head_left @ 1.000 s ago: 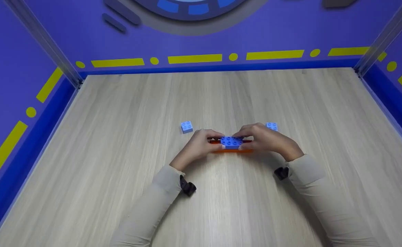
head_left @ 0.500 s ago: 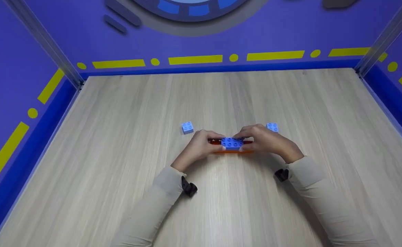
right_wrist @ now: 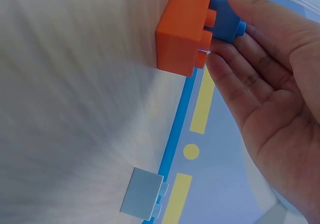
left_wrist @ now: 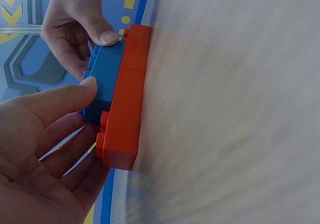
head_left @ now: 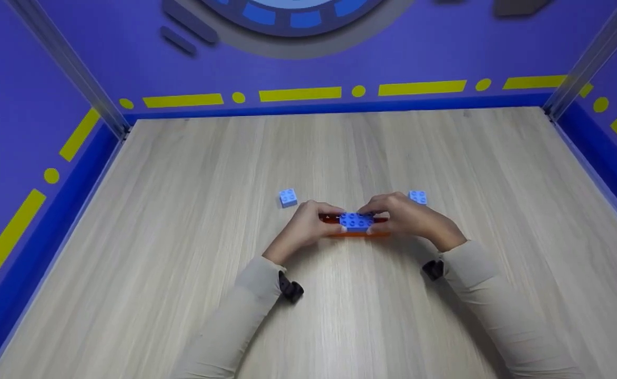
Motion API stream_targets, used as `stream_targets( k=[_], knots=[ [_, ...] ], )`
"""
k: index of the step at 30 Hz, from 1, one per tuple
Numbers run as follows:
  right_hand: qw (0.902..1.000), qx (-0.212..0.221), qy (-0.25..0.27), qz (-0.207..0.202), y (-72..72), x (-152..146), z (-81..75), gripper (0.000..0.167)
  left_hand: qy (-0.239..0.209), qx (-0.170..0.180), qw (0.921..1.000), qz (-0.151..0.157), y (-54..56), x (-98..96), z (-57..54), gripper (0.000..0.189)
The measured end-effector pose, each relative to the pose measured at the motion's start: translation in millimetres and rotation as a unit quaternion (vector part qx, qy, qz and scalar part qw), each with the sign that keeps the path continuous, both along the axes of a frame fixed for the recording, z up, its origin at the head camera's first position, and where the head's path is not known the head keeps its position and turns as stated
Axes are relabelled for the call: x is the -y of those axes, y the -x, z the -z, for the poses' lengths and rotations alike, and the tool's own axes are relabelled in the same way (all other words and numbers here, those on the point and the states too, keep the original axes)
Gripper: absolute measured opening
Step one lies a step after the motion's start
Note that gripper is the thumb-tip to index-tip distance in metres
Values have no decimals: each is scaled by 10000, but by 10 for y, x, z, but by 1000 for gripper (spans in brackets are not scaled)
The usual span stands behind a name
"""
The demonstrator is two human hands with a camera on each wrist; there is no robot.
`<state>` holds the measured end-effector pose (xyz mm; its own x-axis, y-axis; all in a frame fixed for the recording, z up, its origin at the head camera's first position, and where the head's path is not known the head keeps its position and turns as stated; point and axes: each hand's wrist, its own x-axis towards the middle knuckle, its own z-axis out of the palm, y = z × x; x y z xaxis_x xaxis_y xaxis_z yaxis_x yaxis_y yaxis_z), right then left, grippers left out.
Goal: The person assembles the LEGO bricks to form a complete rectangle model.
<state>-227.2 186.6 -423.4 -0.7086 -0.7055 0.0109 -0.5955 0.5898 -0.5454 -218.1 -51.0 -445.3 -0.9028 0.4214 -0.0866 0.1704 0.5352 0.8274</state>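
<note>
2 hands (head_left: 307, 223) (head_left: 408, 215) in a pinch on the blue brick (left_wrist: 106, 77) atop 2 orange bricks (left_wrist: 125, 116) (left_wrist: 135, 48), seemingly unmoved from before

Two hands (head_left: 305, 225) (head_left: 409, 217), two beige sleeves (head_left: 229, 321) (head_left: 503, 310), two black wrist devices (head_left: 290, 288) (head_left: 433, 269), one darker blue brick (head_left: 356, 221), two orange bricks (left_wrist: 124, 116) (left_wrist: 136, 47) (counted by the seam in the left wrist view), two light-blue bricks (head_left: 287, 198) (head_left: 417, 197) and one worktop (head_left: 192, 200)

The head view looks forward and down from above the worktop's (head_left: 208, 173) near side, taking in the rear wall (head_left: 434, 47) at a distance. The wrist views sit low and close, turned sideways, facing the brick stack (left_wrist: 121, 94) from opposite ends. All three share that stack.
</note>
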Motion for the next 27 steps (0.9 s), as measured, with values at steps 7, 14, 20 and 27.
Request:
stream_targets(
  k=[7, 14, 20, 27],
  knots=[
    [9996, 268, -18, 88, 2, 1, -17, 35, -13, -11, 10000, 7, 0, 1, 1, 34],
    [9996, 245, -125, -7, 1, 6, -53, 36, -10, -56, 10000, 47, -3, 0, -13, 33],
    [9996, 157, -188, -103, 9, 9, -74, 35, -103, -5, 9999, 38, 4, 2, 5, 32],
    [9995, 174, -219, -133, 15, 4, -88, 36, -86, 22, 9999, 49, 11, 4, -1, 32]
  ],
)
